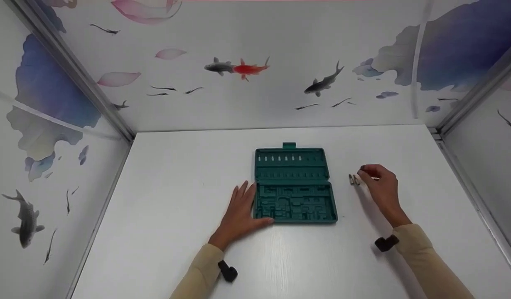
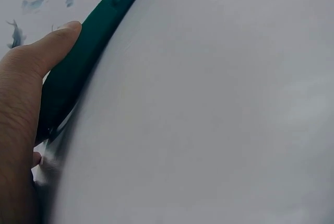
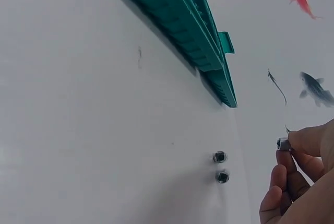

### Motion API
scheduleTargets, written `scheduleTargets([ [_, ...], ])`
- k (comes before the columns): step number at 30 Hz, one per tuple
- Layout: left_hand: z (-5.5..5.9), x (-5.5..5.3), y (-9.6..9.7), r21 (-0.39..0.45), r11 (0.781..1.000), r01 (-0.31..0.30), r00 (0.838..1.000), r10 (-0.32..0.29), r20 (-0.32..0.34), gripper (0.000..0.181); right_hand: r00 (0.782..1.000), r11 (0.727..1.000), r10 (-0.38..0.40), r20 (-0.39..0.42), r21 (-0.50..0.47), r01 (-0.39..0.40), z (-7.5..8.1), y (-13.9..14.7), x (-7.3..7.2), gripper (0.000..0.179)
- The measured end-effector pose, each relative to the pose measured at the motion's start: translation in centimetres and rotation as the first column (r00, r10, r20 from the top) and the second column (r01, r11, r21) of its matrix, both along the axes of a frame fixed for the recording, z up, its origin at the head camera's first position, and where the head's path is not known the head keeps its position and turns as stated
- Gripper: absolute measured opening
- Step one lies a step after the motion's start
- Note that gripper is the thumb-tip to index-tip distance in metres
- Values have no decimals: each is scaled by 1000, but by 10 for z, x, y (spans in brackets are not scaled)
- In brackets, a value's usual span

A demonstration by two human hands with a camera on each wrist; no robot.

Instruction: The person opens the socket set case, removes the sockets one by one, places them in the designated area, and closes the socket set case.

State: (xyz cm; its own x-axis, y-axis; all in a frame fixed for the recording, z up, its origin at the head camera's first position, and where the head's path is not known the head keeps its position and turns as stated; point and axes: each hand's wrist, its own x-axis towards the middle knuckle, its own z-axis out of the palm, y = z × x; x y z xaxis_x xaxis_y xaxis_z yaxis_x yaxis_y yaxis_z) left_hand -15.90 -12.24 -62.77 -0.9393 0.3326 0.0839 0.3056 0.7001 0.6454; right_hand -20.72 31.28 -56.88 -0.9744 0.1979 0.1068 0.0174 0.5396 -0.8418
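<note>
The left hand (image 1: 240,211) braced the open green case (image 1: 305,221) at its near left corner: fingers spread along the left side, thumb extended against the front edge. This placement presumably kept the case from sliding on the white table (image 1: 164,199). The right hand (image 1: 381,185) pinched a small metal socket (image 3: 283,144) between thumb and fingertips, a grip that suited so short a part.

Two loose sockets (image 3: 220,156) sat side by side below the right hand, to the right of the case (whether upright or lying could not be told), probably set there for easy reach. The case lay flat, lid hinged back, so both halves faced upward; pale pieces (image 1: 279,158) occupied part of the lid's upper row.
</note>
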Motion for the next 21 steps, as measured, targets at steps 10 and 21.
scheduleTargets([
  [10,-1,1,-2,-22,1000,-4,1000,4,6,126,999,1000,-16,34,28,15,-15,19,9,32],
  [21,0,-1,1,-29,1000,7,1000,-7,-3,125,998,996,-14,56,93,9,-32,26,13,32],
])
